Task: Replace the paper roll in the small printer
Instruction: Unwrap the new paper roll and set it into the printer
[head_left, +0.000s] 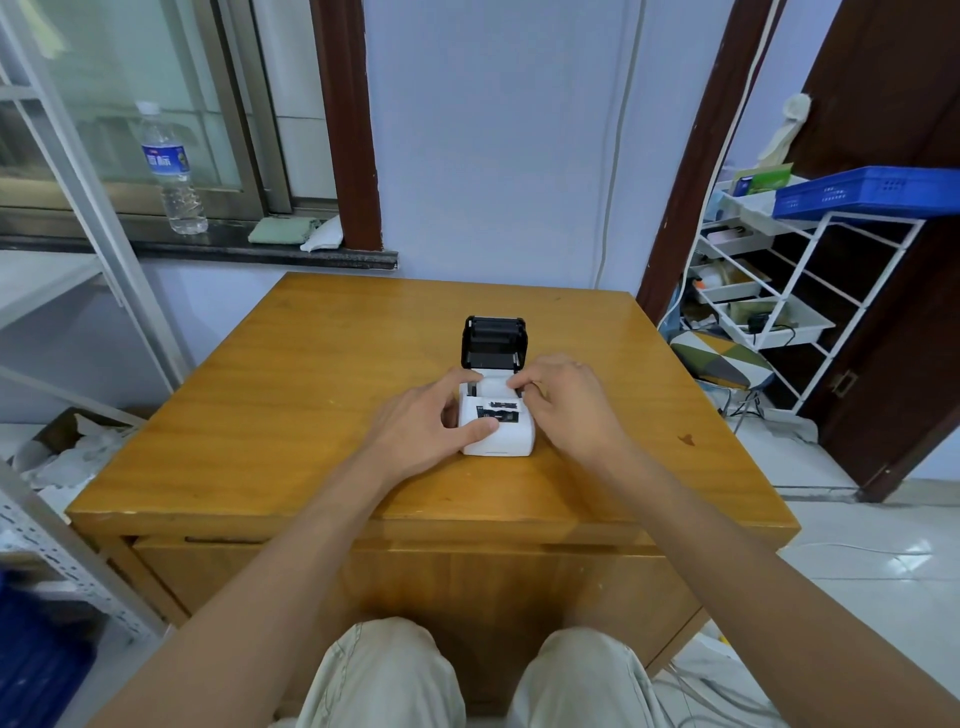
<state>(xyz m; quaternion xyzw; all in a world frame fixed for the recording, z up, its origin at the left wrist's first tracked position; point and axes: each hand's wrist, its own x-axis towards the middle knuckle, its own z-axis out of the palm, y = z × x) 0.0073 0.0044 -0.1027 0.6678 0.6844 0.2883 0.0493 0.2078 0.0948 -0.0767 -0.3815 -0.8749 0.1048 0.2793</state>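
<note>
The left hand (426, 421) lies against the nine o'clock side of the small white plastic printer (497, 422), thumb laid across its front top face and fingers curled round the far left corner. Its grip is closed on the casing, most likely to keep the light body from sliding while the other hand works inside.

The printer sits near the middle of the glossy yellow-brown wooden bench (311, 374), a little toward its near edge, directly in front of the person. Its black hinged lid (494, 340) stands tipped back at twelve o'clock, so the paper bay is open to the top. In the bay a white paper roll (492, 385) shows as a pale curved surface between the two hands; whether it is the old roll or the new one cannot be told. The white shell has rounded corners, and a black-and-white printed label covers the top face near the bay.

The right hand (558, 397) comes in from three o'clock, fingertips bent down onto the right end of the roll at the bay's edge. Whether its grip is pinched on the roll or merely pressing on it cannot be told. By the look of it, the roll is being seated or lifted.
</note>
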